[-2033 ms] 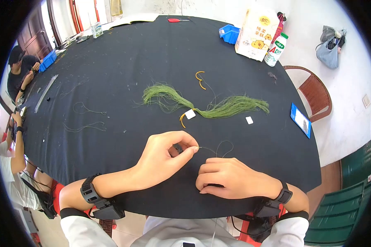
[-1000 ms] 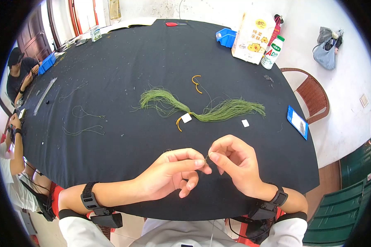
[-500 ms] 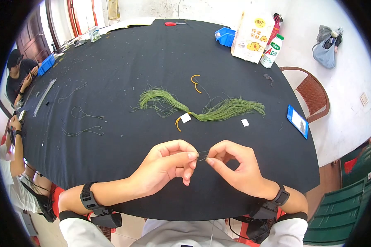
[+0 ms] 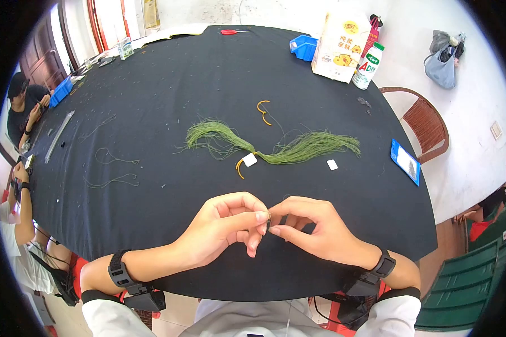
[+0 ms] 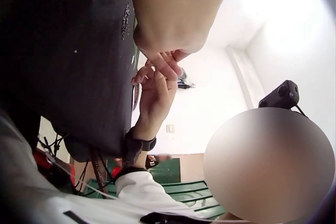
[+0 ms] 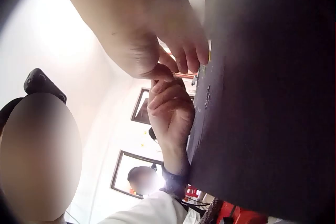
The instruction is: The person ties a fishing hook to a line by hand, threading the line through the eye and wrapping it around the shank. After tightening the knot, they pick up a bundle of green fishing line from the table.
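Observation:
In the head view my left hand (image 4: 222, 227) pinches a thin dark thread (image 4: 269, 220) between thumb and forefinger, its other fingers curled. My right hand (image 4: 320, 227) meets it from the right, forefinger right at the left fingertips. The right thumb stands a little lower, near the thread; whether it grips the thread I cannot tell. Both wrist views show the fingertips of the two hands close together, with the thread too fine to see. Beyond the hands lies a bundle of green threads (image 4: 298, 150), tied at its middle, with a white tag (image 4: 249, 160) and a yellow curved piece (image 4: 239, 168) beside it.
Another yellow curved piece (image 4: 263, 112) and a white square (image 4: 332, 164) lie on the black cloth (image 4: 152, 224). A blue packet (image 4: 405, 161) sits at the right edge. Tissue pack (image 4: 340, 48), bottle (image 4: 369, 66) and blue bin (image 4: 303, 48) stand behind. Other people sit at left.
The right hand has risen from the table and come in beside the left fingertips. The loop of thread, visible earlier to the right, is now mostly hidden at the fingers.

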Motion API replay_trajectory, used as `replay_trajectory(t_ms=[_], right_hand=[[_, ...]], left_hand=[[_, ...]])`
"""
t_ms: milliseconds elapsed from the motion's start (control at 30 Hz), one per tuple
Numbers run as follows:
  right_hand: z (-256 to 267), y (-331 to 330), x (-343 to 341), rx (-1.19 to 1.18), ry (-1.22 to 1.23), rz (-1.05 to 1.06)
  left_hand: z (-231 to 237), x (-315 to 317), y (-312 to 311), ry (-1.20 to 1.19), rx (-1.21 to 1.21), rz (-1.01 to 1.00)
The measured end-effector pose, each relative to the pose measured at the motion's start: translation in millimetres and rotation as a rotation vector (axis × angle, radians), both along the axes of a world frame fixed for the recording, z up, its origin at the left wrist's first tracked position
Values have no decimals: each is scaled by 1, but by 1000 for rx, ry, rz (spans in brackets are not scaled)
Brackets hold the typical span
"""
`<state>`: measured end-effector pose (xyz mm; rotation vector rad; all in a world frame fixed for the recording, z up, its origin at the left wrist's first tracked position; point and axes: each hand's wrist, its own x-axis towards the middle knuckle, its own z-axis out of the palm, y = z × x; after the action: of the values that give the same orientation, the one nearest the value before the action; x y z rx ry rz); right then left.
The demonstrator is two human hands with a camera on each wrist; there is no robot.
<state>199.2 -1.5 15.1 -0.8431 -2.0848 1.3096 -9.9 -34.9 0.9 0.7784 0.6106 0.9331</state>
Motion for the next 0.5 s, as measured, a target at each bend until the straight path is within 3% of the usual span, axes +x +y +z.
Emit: replay_trajectory(t_ms=[200,500], right_hand=[[-5,3,3,-137,62,-2],[1,2,4,241,42,-28]], left_hand=[[-1,0,0,6,4,-2],[0,3,0,127,-27,51]])
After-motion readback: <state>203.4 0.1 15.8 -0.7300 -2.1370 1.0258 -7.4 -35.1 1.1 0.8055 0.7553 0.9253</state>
